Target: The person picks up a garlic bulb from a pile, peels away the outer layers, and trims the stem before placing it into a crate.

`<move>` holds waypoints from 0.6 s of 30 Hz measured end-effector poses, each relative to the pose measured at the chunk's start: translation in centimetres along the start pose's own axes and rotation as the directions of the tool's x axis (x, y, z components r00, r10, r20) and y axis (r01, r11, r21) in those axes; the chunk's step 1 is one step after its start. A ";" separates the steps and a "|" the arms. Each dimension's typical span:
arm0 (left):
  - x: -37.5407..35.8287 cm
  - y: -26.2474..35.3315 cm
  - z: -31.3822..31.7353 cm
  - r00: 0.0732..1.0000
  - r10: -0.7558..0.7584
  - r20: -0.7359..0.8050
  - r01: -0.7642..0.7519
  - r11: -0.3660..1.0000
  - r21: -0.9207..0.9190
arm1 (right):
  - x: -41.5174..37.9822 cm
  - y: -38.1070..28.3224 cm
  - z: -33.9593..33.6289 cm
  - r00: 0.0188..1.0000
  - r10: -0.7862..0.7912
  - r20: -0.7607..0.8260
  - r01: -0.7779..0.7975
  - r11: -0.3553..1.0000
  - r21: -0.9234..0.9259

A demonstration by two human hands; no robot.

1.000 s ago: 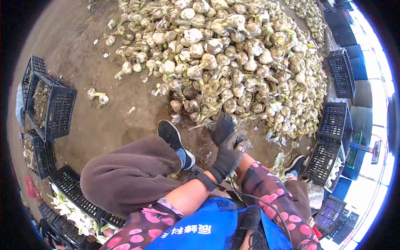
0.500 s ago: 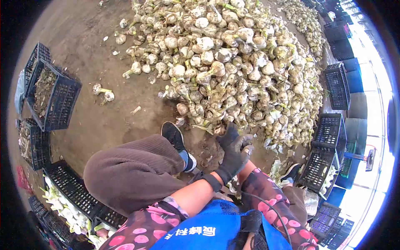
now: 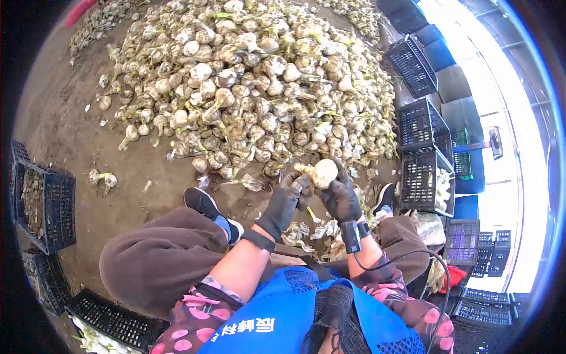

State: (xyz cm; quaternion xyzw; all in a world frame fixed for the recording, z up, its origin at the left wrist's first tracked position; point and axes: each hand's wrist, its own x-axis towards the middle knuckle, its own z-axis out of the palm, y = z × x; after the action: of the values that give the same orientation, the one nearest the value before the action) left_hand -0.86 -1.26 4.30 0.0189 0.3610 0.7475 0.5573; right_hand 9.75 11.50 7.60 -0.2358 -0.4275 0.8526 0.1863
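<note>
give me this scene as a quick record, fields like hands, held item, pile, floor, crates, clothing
left hand: dark-gloved, fingers at the stem end of the garlic bulb
right hand: dark-gloved, gripping the bulb's rounded side
held item: one pale garlic bulb, stem pointing toward the left hand
pile: large garlic heap on the floor ahead
floor: brown ground, with peelings between the shoes
crates: dark plastic, at left and right
clothing: blue apron, brown trousers
</note>
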 end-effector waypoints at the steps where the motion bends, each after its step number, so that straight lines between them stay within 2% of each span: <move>1: -0.2 0.2 0.2 0.997 0.073 0.010 -0.073 0.997 0.020 | -0.7 0.4 0.1 1.000 0.002 -0.012 -0.002 0.999 0.033; 3: 0.0 0.3 -0.4 0.998 0.029 0.063 -0.031 0.999 0.025 | -1.6 0.8 0.6 0.998 -0.013 -0.060 0.012 1.000 -0.026; 5: -0.5 0.7 0.0 0.982 0.179 0.059 -0.188 0.943 0.275 | -2.3 0.9 1.2 0.999 -0.023 -0.027 0.023 1.000 0.000; 7: -0.9 1.0 0.5 0.987 0.146 0.059 -0.157 0.946 0.285 | -2.7 0.6 2.0 0.999 -0.036 0.009 0.035 0.999 0.021; 9: -1.5 1.1 0.9 0.969 0.240 0.054 -0.245 0.921 0.301 | -3.4 0.3 2.5 1.000 0.003 -0.030 -0.005 0.998 -0.070; 10: -1.6 1.0 1.1 0.969 0.239 0.055 -0.244 0.921 0.303 | -3.4 0.5 1.7 0.995 -0.036 -0.094 0.003 0.943 -0.334; 11: -1.6 1.0 1.2 0.967 0.248 0.053 -0.252 0.913 0.321 | -3.5 0.4 1.4 0.995 -0.038 -0.094 0.004 0.943 -0.332; 12: -1.8 1.3 1.4 0.965 0.257 0.050 -0.258 0.905 0.339 | -3.5 0.2 1.4 0.985 -0.170 -0.002 0.131 0.765 -0.631; 13: -1.9 1.6 1.5 0.966 0.255 0.048 -0.256 0.904 0.343 | -3.5 0.1 1.4 0.957 -0.261 0.128 0.244 0.483 -0.841; 14: -2.1 2.0 1.5 0.986 0.169 0.005 -0.155 0.893 0.422 | -3.5 -0.3 1.5 0.911 -0.309 0.272 0.376 0.356 -0.855; 15: -2.5 2.5 1.6 0.995 0.084 -0.045 -0.051 0.869 0.493 | -3.5 -0.6 1.8 0.912 -0.309 0.271 0.376 0.363 -0.853; 16: -2.9 2.8 2.1 0.988 0.151 -0.012 -0.123 0.845 0.520 | -3.5 -0.9 1.9 0.903 -0.291 0.315 0.405 0.338 -0.849; 17: -2.7 2.5 1.6 0.989 0.149 -0.014 -0.120 0.843 0.524 | -3.5 -1.0 1.9 0.893 -0.274 0.356 0.433 0.313 -0.845; 18: -2.4 2.4 1.1 0.983 0.166 0.082 -0.184 0.847 0.499 | -3.6 -1.0 1.7 0.908 -0.252 0.334 0.412 0.398 -0.820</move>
State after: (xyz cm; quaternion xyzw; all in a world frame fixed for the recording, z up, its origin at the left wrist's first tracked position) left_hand -1.45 -3.00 7.38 0.2100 0.5306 0.6742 0.4689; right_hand 11.87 9.16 10.18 -0.1396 -0.8533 0.4723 0.1710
